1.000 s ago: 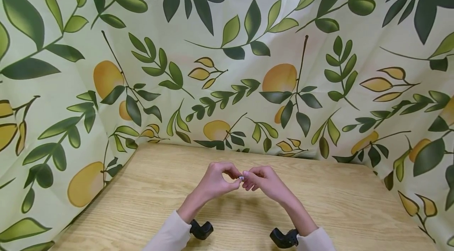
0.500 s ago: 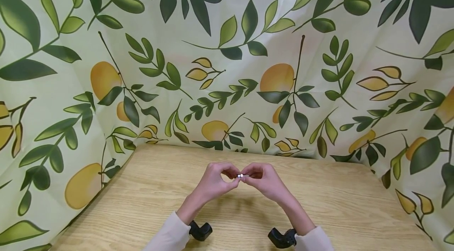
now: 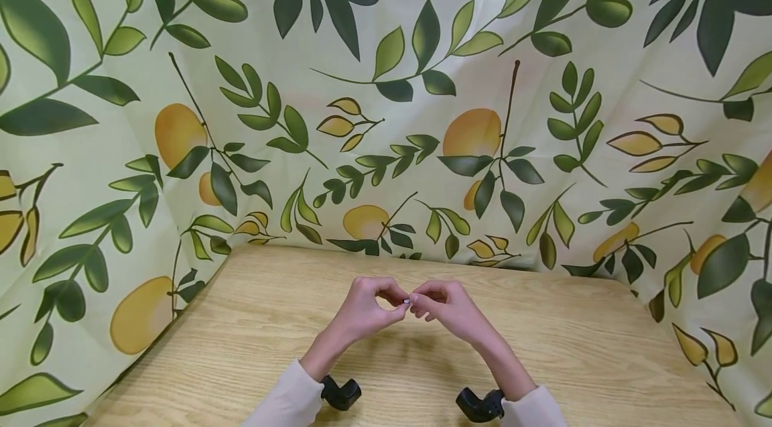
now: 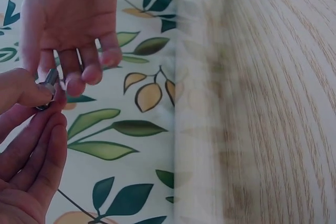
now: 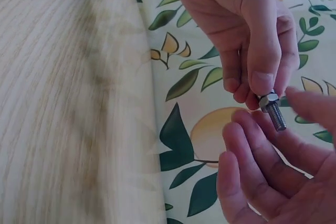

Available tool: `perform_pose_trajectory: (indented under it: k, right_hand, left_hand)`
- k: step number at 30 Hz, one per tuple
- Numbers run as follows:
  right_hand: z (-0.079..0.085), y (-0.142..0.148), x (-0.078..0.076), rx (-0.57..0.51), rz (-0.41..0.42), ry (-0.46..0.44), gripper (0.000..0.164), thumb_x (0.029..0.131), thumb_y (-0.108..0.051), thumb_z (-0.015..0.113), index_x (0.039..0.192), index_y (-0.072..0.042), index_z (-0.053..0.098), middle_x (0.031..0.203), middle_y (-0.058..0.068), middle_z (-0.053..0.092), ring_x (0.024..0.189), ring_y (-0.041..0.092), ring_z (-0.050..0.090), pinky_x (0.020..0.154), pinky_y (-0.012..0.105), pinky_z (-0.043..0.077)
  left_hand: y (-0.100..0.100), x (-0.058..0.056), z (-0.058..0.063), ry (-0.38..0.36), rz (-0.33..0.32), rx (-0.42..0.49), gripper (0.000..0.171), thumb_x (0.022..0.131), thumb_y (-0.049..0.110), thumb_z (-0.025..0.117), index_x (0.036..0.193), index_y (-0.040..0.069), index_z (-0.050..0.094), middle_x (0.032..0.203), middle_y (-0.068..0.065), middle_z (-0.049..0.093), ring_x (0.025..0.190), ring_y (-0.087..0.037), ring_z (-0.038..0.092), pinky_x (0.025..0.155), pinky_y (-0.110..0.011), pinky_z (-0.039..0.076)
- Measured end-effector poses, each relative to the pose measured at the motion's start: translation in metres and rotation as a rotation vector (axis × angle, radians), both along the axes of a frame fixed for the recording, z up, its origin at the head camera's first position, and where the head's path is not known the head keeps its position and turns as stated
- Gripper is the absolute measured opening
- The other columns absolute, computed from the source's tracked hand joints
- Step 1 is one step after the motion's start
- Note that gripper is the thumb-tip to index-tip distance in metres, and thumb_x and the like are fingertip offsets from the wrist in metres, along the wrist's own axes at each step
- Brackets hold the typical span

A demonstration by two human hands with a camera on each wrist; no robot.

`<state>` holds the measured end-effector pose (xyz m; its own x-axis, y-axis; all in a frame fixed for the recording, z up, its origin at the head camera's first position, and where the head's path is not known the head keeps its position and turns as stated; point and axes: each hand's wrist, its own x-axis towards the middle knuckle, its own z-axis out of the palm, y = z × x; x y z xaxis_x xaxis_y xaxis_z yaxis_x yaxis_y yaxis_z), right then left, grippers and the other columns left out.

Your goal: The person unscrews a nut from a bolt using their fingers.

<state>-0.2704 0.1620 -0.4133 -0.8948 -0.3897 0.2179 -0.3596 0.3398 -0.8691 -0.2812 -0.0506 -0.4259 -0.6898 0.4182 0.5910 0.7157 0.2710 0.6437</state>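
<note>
Over the middle of the table, my left hand (image 3: 360, 310) pinches a small metal bolt (image 5: 279, 118) between thumb and fingertips. A hex nut (image 5: 269, 99) sits on the bolt by the left thumb, and the threaded shank sticks out toward the right hand. The left fingers cover the bolt's other end. Close beside the shank is my right hand (image 3: 454, 312), its thumb apart from its loosely extended fingers in the right wrist view. Those fingers lie just under the bolt; whether any of them touches it I cannot tell.
A light wooden table (image 3: 241, 333) lies beneath both hands. Behind it and along the sides hangs a cloth (image 3: 410, 112) printed with leaves and fruit. Black wrist devices (image 3: 342, 393) are worn below both hands, by the pale sleeves (image 3: 288, 397).
Half a second ago the right fingers were closed at the shiny bolt; now they have parted from it. One second ago they were likewise spread. The left hand has kept its hold.
</note>
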Motion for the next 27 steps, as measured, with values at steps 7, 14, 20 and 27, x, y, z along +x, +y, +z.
perform_pose_trajectory:
  k: [7,14,20,27]
  right_hand:
    - [-0.0003,-0.0003,0.0001,-0.029,0.007,-0.051,0.022,0.098,-0.016,0.069,0.105,0.005,0.073,0.094,0.019,0.076,0.081,0.014,0.072,0.073,0.029,0.063]
    - [0.0024,-0.0013,0.0019,-0.007,-0.039,0.003,0.016,0.092,-0.011,0.076,0.105,-0.001,0.074,0.099,0.015,0.076,0.087,0.017,0.07,0.076,0.025,0.059]
    - [0.0039,-0.0011,0.0024,-0.03,-0.037,0.02,0.02,0.089,-0.01,0.078,0.105,-0.001,0.072,0.104,0.015,0.074,0.094,0.017,0.07,0.079,0.025,0.06]
    - [0.0022,-0.001,0.0016,-0.026,0.0,-0.01,0.022,0.098,-0.017,0.069,0.108,0.003,0.073,0.098,0.019,0.076,0.085,0.016,0.072,0.073,0.031,0.063]
  left_hand:
    - [-0.0002,0.0012,-0.0004,0.012,-0.002,-0.011,0.009,0.083,0.003,0.079,0.086,0.011,0.078,0.081,-0.002,0.077,0.074,-0.001,0.069,0.073,-0.032,0.064]
    - [0.0,0.0009,0.0003,-0.007,-0.003,-0.019,0.009,0.084,0.002,0.079,0.087,0.01,0.077,0.082,-0.002,0.077,0.075,-0.002,0.069,0.074,-0.034,0.064]
    - [0.0002,0.0005,0.0022,0.002,-0.012,-0.003,0.009,0.083,0.003,0.079,0.087,0.011,0.077,0.083,-0.004,0.078,0.075,-0.002,0.069,0.074,-0.024,0.062]
    - [0.0003,0.0007,0.0017,0.042,-0.013,0.003,0.008,0.084,0.003,0.077,0.085,0.012,0.076,0.082,-0.003,0.078,0.074,-0.002,0.069,0.073,-0.023,0.062]
